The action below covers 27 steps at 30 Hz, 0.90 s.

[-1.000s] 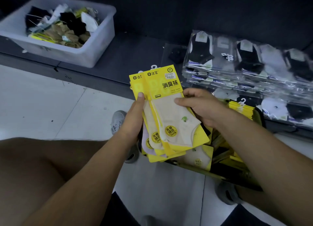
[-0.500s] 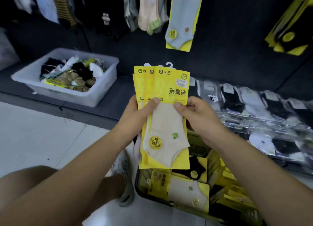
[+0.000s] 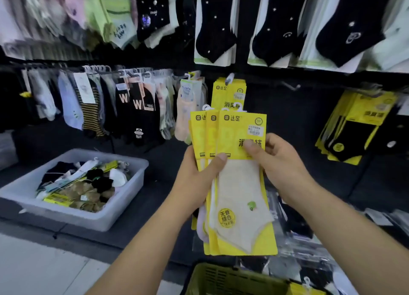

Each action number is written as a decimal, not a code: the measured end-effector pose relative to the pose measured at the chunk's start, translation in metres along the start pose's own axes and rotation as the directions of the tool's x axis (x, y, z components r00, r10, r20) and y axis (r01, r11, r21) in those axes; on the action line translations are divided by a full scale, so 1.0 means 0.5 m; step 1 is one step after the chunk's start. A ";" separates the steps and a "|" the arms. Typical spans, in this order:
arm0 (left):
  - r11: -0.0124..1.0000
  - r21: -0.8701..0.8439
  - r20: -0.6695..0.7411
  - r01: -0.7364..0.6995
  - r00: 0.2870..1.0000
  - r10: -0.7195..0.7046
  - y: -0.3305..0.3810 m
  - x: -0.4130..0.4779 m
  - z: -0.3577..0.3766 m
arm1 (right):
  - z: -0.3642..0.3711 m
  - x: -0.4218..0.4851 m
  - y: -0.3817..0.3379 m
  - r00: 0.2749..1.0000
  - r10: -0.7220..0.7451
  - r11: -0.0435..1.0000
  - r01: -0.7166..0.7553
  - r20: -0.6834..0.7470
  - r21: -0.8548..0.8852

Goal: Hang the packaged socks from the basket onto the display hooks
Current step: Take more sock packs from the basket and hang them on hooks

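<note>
Packaged socks (image 3: 241,206), three yellow-carded packs fanned so that their top edges step to the left, are held upright in both hands just above and beyond the yellow-green basket (image 3: 232,279), whose slotted rim sits at the bottom edge of the view; the left hand (image 3: 197,179) grips the fan from its left side, thumb laid across the front card; the right hand (image 3: 281,162) pinches the front pack at its right edge, thumb pressed on the printed characters; the front pack shows a cream ankle sock with a small green motif and a round yellow sticker; small white hangers stick up from the tops of the packs; behind the right forearm, clear-wrapped sock bundles (image 3: 298,257) lie on a dark ledge (image 3: 152,184); to the left on that ledge stands a grey plastic bin (image 3: 73,217) holding loose mixed socks; farther back, matching yellow packs (image 3: 230,93) hang directly behind the held fan; a metal display hook (image 3: 292,87) juts out to their right; black-sock packs (image 3: 354,126) on yellow cards hang far right; black socks marked W (image 3: 137,108) hang to the left among striped pairs; a top row of black starred socks (image 3: 214,29) hangs above, blurred.
</note>
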<state>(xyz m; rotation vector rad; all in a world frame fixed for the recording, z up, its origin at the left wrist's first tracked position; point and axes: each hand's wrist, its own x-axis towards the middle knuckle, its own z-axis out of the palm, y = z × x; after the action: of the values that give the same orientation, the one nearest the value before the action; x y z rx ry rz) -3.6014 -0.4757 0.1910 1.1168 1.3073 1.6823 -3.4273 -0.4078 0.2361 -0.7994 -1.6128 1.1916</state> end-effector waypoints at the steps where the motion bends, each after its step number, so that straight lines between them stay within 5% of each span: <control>1: 1.000 -0.002 0.001 -0.011 1.000 0.011 0.003 0.011 0.004 | 0.001 0.014 -0.008 1.000 -0.015 1.000 0.015 -0.022 -0.009; 10: 0.996 -0.085 -0.100 0.017 0.995 -0.026 -0.016 0.079 -0.052 | -0.003 0.134 -0.008 0.985 0.089 0.989 -0.070 -0.151 0.128; 20: 0.998 -0.067 -0.178 0.007 0.984 -0.019 -0.032 0.113 -0.113 | 0.014 0.249 -0.005 0.962 -0.128 0.983 0.091 -0.240 -0.160; 27: 0.991 -0.131 -0.138 0.023 0.990 -0.041 -0.042 0.126 -0.100 | 0.028 0.286 0.024 0.968 -0.114 0.979 0.071 -0.225 -0.190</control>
<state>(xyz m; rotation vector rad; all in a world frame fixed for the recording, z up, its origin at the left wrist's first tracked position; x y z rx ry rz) -3.6705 -0.4314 0.1775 0.9113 1.2750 1.8219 -3.4897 -0.2817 0.2668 -0.9326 -1.5569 0.8576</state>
